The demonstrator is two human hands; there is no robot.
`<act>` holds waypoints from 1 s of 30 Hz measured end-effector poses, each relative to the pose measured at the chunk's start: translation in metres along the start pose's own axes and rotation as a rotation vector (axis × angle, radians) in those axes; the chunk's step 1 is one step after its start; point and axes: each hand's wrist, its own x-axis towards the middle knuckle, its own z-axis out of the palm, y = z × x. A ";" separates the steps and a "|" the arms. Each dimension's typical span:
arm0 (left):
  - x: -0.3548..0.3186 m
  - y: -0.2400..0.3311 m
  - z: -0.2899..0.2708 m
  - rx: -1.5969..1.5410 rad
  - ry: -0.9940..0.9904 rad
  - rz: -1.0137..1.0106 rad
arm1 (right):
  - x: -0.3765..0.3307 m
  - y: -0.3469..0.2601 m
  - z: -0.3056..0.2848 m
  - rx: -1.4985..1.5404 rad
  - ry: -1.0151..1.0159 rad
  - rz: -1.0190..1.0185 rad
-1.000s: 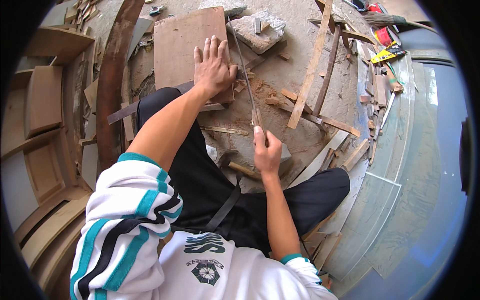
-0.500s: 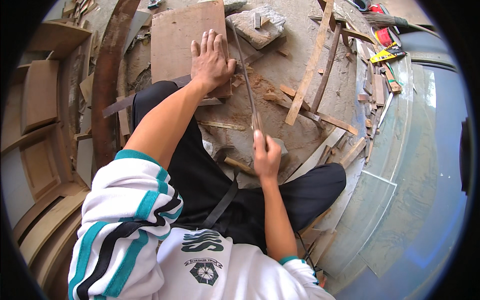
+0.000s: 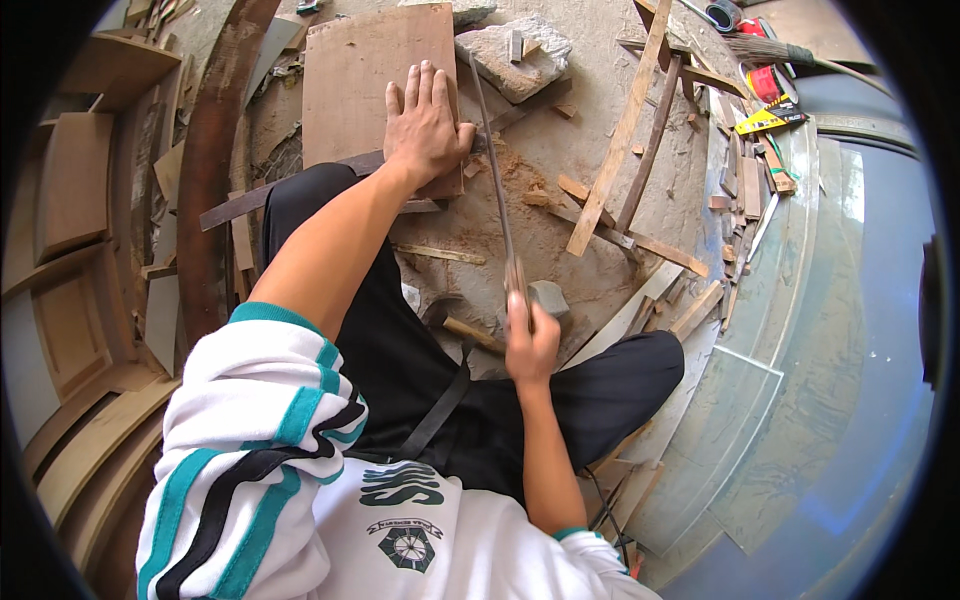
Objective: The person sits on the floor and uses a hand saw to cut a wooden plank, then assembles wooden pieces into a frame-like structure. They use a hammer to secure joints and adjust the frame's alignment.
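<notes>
R hand (image 3: 530,345), near centre, has its grip closed tight round the wooden handle of a handsaw (image 3: 491,155); blade runs to the far side, just R of a flat brown wooden board (image 3: 345,90). Can't tell if the teeth touch anything. L hand (image 3: 428,135) lies palm down on the board's R part, fingers spread, thumb out toward the blade, nothing pinched. Dark flat strip (image 3: 235,206) comes in from the L, passes behind the L knee (image 3: 310,195) & meets the board's near part; beyond that the L hand covers it.

Containers: L side has a wooden cabinet carcass (image 3: 125,72) w/ open bays; a brown panel (image 3: 75,180) stands in or against one, can't tell which.

Rough stone block (image 3: 500,75) sits R of the blade's far end, w/ a small grey block (image 3: 516,46) & a wood chip (image 3: 531,47) on top. Sawdust (image 3: 515,165) on floor R of blade. Wooden-handled tool (image 3: 472,335) near, L of R hand. Farther R: red spool (image 3: 764,83), yellow-&-black item (image 3: 770,118), broom (image 3: 765,49). R side: glass sheets (image 3: 800,300), wood offcuts (image 3: 745,190) along their L edge.
</notes>
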 end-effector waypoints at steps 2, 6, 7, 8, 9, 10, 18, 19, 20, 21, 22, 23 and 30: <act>0.003 0.001 0.000 0.003 0.004 0.005 | -0.011 0.002 -0.006 0.037 0.002 0.035; 0.002 0.004 -0.002 0.009 -0.006 0.018 | 0.032 -0.020 0.019 0.062 0.029 0.006; 0.002 0.006 -0.002 0.007 -0.008 0.022 | 0.055 -0.027 0.027 0.079 0.026 0.002; 0.002 0.008 -0.002 -0.002 -0.005 0.023 | 0.066 -0.030 0.030 0.094 0.019 -0.001; 0.003 0.008 -0.002 -0.008 -0.002 0.018 | 0.065 -0.028 0.030 0.083 0.015 -0.013; 0.003 0.008 -0.003 -0.015 0.001 0.015 | 0.061 -0.024 0.028 0.071 0.013 -0.024; -0.001 0.004 -0.003 0.016 -0.015 0.015 | -0.006 -0.006 -0.004 0.080 -0.013 0.075; 0.003 0.005 -0.004 0.019 -0.011 0.019 | 0.012 -0.012 0.003 0.057 -0.004 0.028; 0.004 0.006 -0.004 0.014 -0.008 0.025 | 0.032 -0.018 0.012 0.064 0.003 0.016; 0.005 0.007 -0.005 0.010 -0.006 0.030 | 0.052 -0.026 0.021 0.072 0.010 0.004; 0.005 0.008 -0.005 0.005 -0.006 0.031 | 0.061 -0.030 0.025 0.078 0.012 -0.007; 0.004 0.008 -0.004 0.003 0.001 0.030 | 0.058 -0.028 0.025 0.080 0.009 0.002; 0.005 0.002 -0.001 0.003 -0.002 0.015 | -0.035 0.004 -0.014 0.067 -0.010 0.130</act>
